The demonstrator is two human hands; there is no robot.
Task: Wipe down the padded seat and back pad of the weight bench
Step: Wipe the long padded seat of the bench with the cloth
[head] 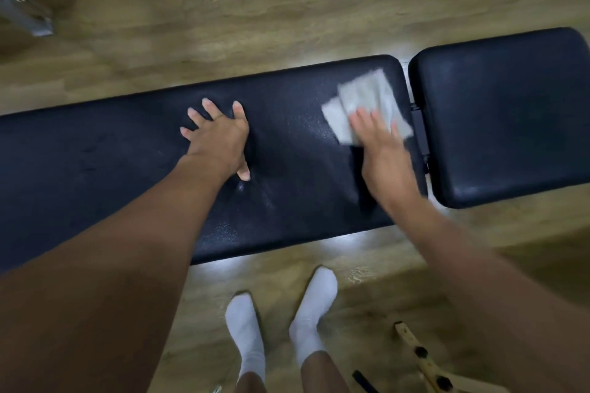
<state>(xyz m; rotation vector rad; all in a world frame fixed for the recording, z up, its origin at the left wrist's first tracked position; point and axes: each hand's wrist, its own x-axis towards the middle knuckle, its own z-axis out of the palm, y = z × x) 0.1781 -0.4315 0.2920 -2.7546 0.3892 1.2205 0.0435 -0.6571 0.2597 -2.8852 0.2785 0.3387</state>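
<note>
Across the wood-grain floor (pixel 287 9) lies a flat weight bench, its long black back pad (pixel 111 169) running from the left edge to right of centre. The shorter black seat pad (pixel 504 118) sits just beyond it on the right, parted by a narrow gap where a dark hinge bracket (pixel 420 134) shows. The back pad's textured surface shows faint sheen and streaks near the middle. The left hand (pixel 220 140) presses flat on the back pad, palm down, fingers (pixel 209 107) spread apart and holding nothing. The right hand (pixel 380 150), blurred, lies flat on a folded pale grey cloth (pixel 367 102) at the right end of the back pad, near the far edge and just short of the gap; its fingers are extended and close together, pressing the cloth down rather than clenching it. Below the bench, two feet in white socks (pixel 313 306) stand on the floor. At the lower right lies a pale wooden bar (pixel 418 357) with dark knobs, and a blurred metal piece (pixel 28 13) sits at the upper left.
</note>
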